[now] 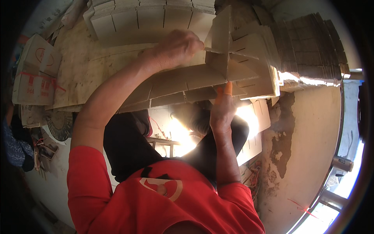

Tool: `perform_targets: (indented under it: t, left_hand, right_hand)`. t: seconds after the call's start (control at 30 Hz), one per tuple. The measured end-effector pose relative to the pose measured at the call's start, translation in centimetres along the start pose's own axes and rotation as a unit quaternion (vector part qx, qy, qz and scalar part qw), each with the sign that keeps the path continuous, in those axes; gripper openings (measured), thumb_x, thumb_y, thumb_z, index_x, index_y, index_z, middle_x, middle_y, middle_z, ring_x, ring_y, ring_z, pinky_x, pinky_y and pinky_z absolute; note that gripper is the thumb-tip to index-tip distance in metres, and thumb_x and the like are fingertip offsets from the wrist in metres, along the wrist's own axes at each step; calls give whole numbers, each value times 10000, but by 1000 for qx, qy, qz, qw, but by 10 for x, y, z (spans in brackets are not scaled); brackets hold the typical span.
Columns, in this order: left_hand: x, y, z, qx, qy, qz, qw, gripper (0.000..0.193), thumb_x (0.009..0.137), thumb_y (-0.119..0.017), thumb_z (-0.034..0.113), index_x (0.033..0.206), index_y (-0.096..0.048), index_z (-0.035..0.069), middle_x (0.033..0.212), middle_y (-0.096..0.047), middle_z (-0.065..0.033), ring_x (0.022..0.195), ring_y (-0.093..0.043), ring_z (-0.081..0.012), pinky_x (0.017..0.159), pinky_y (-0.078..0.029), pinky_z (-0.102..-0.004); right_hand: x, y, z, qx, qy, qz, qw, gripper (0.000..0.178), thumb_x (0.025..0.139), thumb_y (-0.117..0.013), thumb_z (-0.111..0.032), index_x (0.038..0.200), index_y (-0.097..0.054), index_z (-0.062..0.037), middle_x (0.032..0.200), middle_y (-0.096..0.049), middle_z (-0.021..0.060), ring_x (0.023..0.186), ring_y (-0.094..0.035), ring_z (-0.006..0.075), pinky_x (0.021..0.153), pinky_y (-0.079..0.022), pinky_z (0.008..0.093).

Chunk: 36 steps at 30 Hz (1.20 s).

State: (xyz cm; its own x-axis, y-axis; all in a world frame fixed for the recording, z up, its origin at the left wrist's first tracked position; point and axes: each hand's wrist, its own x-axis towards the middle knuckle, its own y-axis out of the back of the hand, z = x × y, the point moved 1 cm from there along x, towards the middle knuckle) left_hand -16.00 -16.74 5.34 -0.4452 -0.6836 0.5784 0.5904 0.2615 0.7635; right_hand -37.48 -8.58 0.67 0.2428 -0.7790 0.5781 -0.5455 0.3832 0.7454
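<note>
Twice steadied, apparently against tipping, by left hand (181, 48) with fingers curled, hold unclear, and right hand (223, 115) with fingers gripping below: slotted cardboard divider (183, 79) along the near edge of the table (93, 72), before slotted sheets (156, 29) stacked toward the far edge.

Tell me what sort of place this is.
Probably a small cardboard workshop: slotted cardboard stacked on a worktop, brown sheets piled at right, and interlocked cardboard strips in the right hand.

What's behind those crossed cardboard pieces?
Past the crossed cardboard pieces, part of a stack of slit cardboard sheets shows; what they cover can't be seen.
</note>
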Motion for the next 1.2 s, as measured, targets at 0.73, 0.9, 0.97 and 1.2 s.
perform_targets:
  t: [0.73, 0.9, 0.97, 1.2]
  left_hand:
    - [11, -23, -140, 270, 160, -17, 949, 428, 702, -644, 50, 1093, -478, 104, 1025, -528, -70, 1060, -470, -260, 889, -386, -408]
    - [7, -22, -155, 280, 159, -24, 946, 326, 726, -568, -1, 1037, -534, 90, 952, -564, -91, 975, -524, -277, 833, -422, -398]
    - [6, -15, -144, 239, 115, 1, 964, 249, 741, -556, 8, 980, -556, 78, 909, -586, -99, 919, -554, -286, 804, -439, -406]
    - [-3, -15, -107, 134, 132, -79, 979, 155, 746, -569, 22, 891, -599, 67, 791, -616, -80, 781, -611, -286, 654, -487, -401]
  right_hand:
    - [4, -7, 5, 1, 76, 84, 994, 546, 747, -678, 89, 1248, -462, 75, 803, -657, 145, 533, -611, 214, 473, -463, 267]
    - [3, -6, -2, 98, 40, 54, 993, 429, 854, -552, 87, 1271, -456, 69, 1221, -554, 225, 1001, -632, 269, 796, -520, 297]
    - [2, -6, -3, 103, 38, 58, 992, 426, 854, -552, 87, 1269, -460, 70, 1214, -560, 224, 989, -637, 266, 790, -521, 295]
    - [1, 0, -8, 99, 35, 40, 994, 418, 851, -546, 100, 1260, -462, 83, 1192, -573, 227, 981, -641, 262, 786, -524, 295]
